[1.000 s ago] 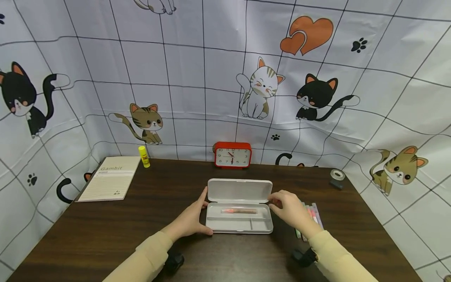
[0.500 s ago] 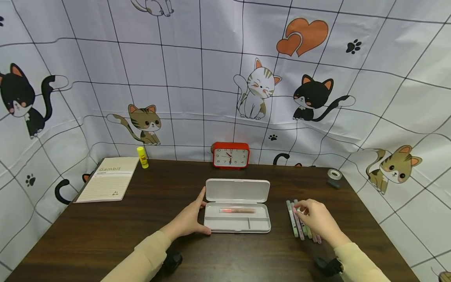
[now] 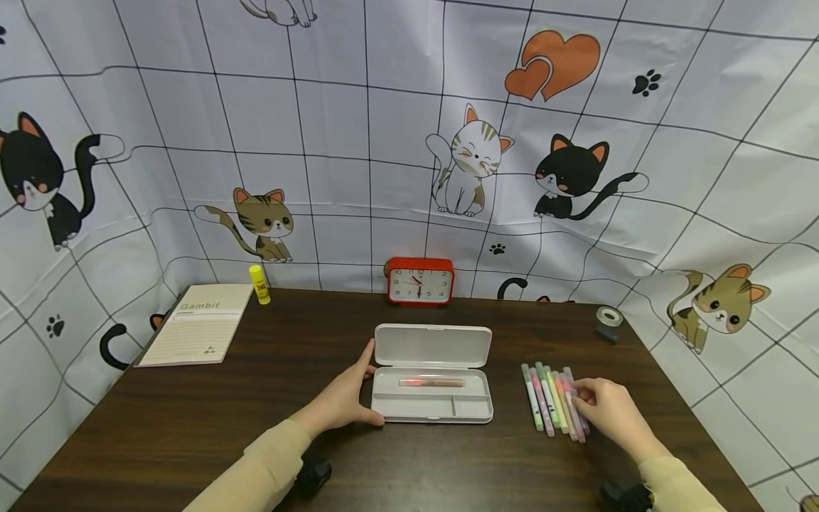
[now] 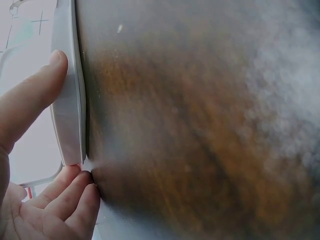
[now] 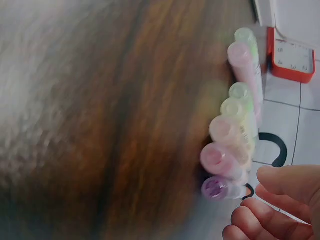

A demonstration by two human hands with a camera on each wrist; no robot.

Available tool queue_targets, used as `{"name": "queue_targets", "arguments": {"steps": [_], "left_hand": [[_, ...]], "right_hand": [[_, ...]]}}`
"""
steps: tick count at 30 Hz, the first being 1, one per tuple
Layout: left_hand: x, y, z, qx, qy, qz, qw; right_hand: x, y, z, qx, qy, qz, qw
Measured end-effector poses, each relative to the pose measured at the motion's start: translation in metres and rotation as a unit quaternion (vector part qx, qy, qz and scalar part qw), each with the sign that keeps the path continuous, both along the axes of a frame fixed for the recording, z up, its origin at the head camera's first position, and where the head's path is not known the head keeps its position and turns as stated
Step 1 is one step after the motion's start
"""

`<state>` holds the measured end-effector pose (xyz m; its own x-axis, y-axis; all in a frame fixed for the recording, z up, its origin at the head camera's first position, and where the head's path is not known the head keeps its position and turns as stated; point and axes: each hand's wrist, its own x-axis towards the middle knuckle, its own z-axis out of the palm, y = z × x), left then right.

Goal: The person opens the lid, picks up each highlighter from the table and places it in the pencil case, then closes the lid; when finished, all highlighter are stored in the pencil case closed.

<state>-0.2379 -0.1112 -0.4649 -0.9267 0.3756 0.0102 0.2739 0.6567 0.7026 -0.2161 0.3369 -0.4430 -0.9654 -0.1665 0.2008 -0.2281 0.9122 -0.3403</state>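
Observation:
A white pencil case [image 3: 409,407] lies with its lid raised in the middle of the table. In its long rear compartment is a slim pen-like item [image 3: 431,382], reddish at the left end. My left hand [image 3: 342,398] holds the case's left end, thumb at the front corner and fingers toward the back. In the left wrist view the thumb presses the case wall [image 4: 70,125]. Several pastel highlighters [image 3: 536,398] lie side by side to the right. My right hand [image 3: 608,409] is beside the rightmost purple highlighter [image 5: 216,188], thumb and forefinger slightly apart near its far end.
A red alarm clock [image 3: 420,281] stands at the back edge. A notebook [image 3: 198,323] and yellow glue stick [image 3: 259,284] are at the back left. A tape roll [image 3: 609,318] sits at the back right. Patterned cloth hangs behind the table.
My right hand has left the right side of the case, passed over the highlighters and moved right to their outer edge, uncovering them. My left hand has stayed at the case.

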Motion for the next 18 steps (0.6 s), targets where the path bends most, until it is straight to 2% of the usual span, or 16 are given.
{"name": "queue_targets", "arguments": {"steps": [6, 14, 18], "left_hand": [[-0.001, 0.000, -0.001, -0.003, -0.002, -0.002, 1.0000], [0.000, 0.000, 0.000, 0.000, -0.006, 0.003, 1.0000], [0.001, 0.000, 0.000, 0.000, -0.003, 0.006, 1.0000]], "right_hand": [[-0.001, 0.005, -0.004, 0.009, -0.012, -0.018, 1.000], [-0.001, 0.011, -0.004, 0.013, -0.066, -0.055, 0.996], [0.000, 0.014, -0.003, 0.007, -0.078, -0.068, 0.995]]}}
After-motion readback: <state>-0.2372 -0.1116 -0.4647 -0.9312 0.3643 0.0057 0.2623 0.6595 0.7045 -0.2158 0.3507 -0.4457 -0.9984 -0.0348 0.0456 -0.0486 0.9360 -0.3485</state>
